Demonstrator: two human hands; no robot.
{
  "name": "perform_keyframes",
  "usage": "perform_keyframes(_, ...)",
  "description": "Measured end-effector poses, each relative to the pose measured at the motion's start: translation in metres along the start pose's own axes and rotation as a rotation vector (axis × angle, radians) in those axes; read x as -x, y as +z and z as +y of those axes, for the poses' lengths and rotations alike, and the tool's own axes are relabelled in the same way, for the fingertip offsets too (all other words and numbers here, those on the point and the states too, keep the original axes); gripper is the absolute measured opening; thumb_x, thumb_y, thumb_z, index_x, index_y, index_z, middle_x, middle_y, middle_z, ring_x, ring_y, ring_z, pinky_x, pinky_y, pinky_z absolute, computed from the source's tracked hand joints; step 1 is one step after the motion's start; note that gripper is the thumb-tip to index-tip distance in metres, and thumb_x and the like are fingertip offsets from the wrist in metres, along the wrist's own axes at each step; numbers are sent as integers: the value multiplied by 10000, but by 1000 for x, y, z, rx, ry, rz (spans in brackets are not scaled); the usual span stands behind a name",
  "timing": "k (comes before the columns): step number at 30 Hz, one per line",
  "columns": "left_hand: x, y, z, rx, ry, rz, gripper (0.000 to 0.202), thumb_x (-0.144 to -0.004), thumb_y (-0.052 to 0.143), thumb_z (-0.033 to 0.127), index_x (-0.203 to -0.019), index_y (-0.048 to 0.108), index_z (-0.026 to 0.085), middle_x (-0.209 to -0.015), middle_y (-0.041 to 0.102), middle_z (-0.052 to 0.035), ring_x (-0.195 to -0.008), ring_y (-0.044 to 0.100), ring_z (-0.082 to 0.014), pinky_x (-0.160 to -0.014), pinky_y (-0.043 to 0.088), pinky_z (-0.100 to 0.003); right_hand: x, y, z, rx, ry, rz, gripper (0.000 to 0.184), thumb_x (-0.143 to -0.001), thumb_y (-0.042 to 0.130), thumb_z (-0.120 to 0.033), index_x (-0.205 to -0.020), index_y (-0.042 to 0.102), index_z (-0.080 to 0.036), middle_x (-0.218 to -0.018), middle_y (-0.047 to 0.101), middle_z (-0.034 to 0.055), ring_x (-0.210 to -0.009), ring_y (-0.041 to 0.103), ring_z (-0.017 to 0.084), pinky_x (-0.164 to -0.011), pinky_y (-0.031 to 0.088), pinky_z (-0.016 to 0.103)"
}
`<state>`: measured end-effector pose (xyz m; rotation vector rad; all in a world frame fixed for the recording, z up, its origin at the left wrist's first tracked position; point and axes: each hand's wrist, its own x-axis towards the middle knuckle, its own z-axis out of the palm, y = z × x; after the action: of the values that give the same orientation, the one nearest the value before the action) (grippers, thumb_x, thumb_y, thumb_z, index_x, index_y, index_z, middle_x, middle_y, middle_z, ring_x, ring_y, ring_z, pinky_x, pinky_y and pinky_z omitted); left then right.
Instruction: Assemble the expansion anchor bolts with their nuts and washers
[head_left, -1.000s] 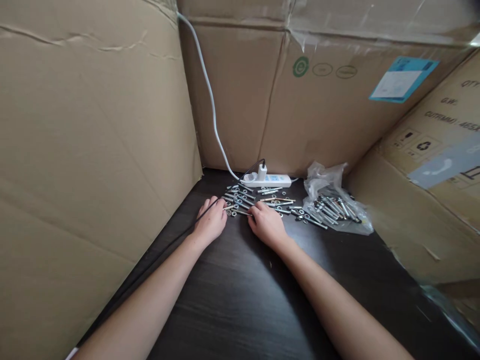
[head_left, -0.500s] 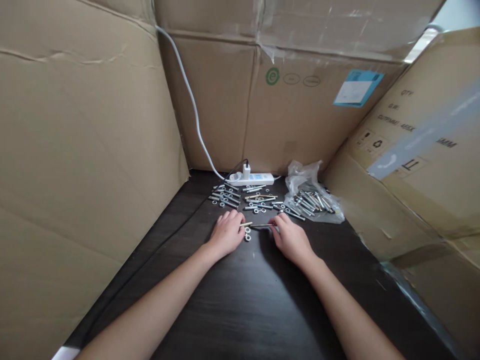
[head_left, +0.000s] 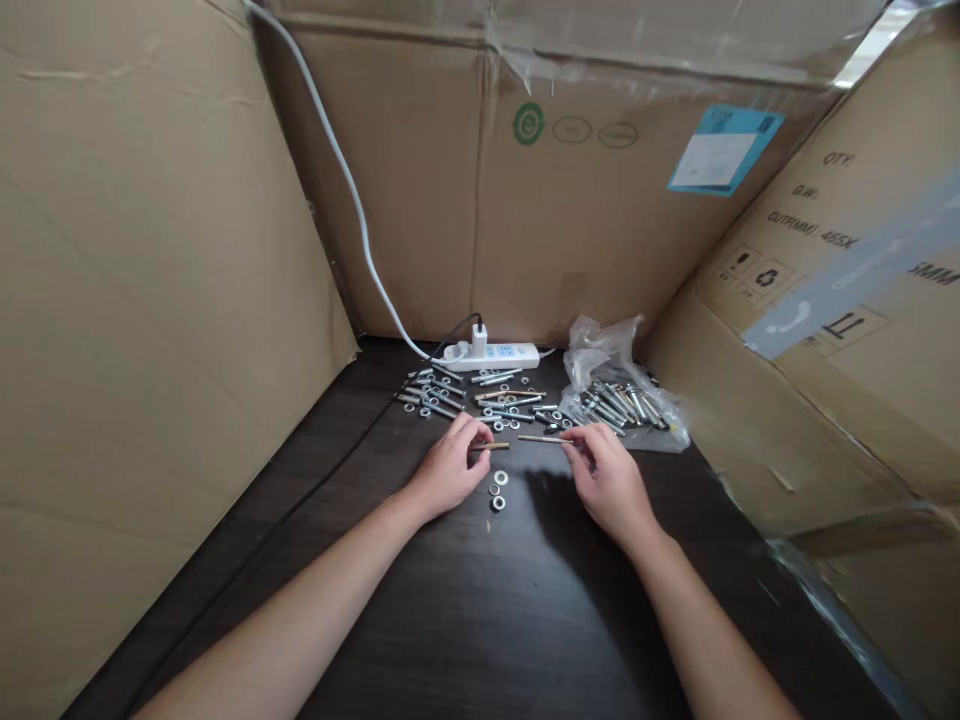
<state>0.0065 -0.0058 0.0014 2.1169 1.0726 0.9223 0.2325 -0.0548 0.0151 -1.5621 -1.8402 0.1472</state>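
My left hand pinches a short brass-coloured metal sleeve, its free end pointing right. A thin silvery bolt is held level between the fingertips of my right hand, pointing left. A small gap separates the bolt's tip from the sleeve's end. Whatever lies at the bolt's other end is hidden by my fingers. Below the gap, a flat washer, a smaller ring and what looks like a nut lie in a column on the dark table.
Behind my hands lie loose bolts with rings and a middle pile of bolts and sleeves. A clear plastic bag of bolts sits at right. A white power strip and black cable are near. Cardboard walls enclose the table.
The bolt and the sleeve, end to end and close together before, are now visibly apart. My right hand has shifted right with the bolt. The camera view has moved slightly.
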Motion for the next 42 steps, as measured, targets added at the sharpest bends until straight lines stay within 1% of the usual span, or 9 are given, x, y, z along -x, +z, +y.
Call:
perform_keyframes(13, 3, 3, 8, 11, 26, -55, 150, -835, 499, 177, -983, 507, 191, -985, 529, -37, -860, 540, -146, -754, 462, -256, 5, 3, -17, -32, -104, -69, 136, -904, 454, -234, -967, 572, -210, -922, 576, 56, -708, 571, 156, -677, 464, 262)
perform_keyframes(18, 4, 0, 14, -89, 88, -128, 80, -852, 499, 191, -918, 545, 192, -948, 556, -34, -839, 543, -157, -780, 454, -288, 7, 7, -22, -76, -128, -98, 138, -906, 457, -234, -961, 579, -202, -911, 572, 58, -677, 559, 145, -635, 464, 260)
perform_keyframes(21, 4, -1, 20, -184, 172, -87, 79, -846, 524, 186, -922, 545, 185, -938, 575, -42, -913, 530, -188, -834, 433, -327, 9, 12, -27, -144, -139, -64, 139, -902, 467, -242, -957, 589, -206, -890, 581, 61, -705, 564, 154, -632, 476, 264)
perform_keyframes(26, 4, 0, 23, -255, 240, -17, 91, -856, 499, 145, -936, 531, 176, -929, 581, -45, -912, 525, -195, -841, 428, -356, 12, 20, -38, -273, -172, 115, 212, -896, 474, -190, -1071, 594, -200, -874, 602, 62, -743, 574, 162, -704, 502, 295)
perform_keyframes(31, 3, -1, 22, -266, 275, -30, 84, -871, 492, 166, -946, 530, 176, -932, 587, -47, -902, 529, -193, -816, 435, -348, 15, 18, -37, -298, -157, 120, 207, -880, 514, -193, -1059, 616, -200, -852, 599, 51, -717, 557, 153, -697, 489, 296)
perform_keyframes(34, 5, -1, 24, -282, 290, -41, 84, -880, 484, 174, -951, 528, 174, -937, 586, -48, -901, 521, -191, -811, 430, -343, 16, 18, -35, -345, -80, 59, 199, -869, 539, -264, -1030, 628, -189, -818, 593, 46, -702, 546, 157, -681, 472, 298)
perform_keyframes(36, 6, 0, 27, -293, 310, -57, 89, -885, 479, 175, -959, 527, 169, -937, 582, -48, -897, 513, -186, -817, 424, -338, 17, 20, -34, -482, 32, -35, 218, -883, 513, -337, -979, 634, -184, -764, 589, 37, -669, 544, 155, -652, 460, 291)
perform_keyframes(40, 9, 2, 34, -323, 359, -108, 106, -901, 461, 187, -973, 534, 163, -920, 575, -46, -860, 500, -176, -809, 417, -323, 17, 23, -34, -1086, 392, -267, 391, -902, 380, -519, -827, 573, -188, -599, 550, 3, -495, 499, 124, -482, 398, 243)
perform_keyframes(42, 11, 3, 38, -344, 383, -140, 112, -908, 457, 208, -964, 543, 162, -912, 575, -48, -840, 495, -176, -788, 417, -320, 16, 23, -33, -1293, 559, -373, 436, -884, 355, -580, -765, 520, -194, -538, 527, -9, -429, 458, 109, -409, 328, 211)
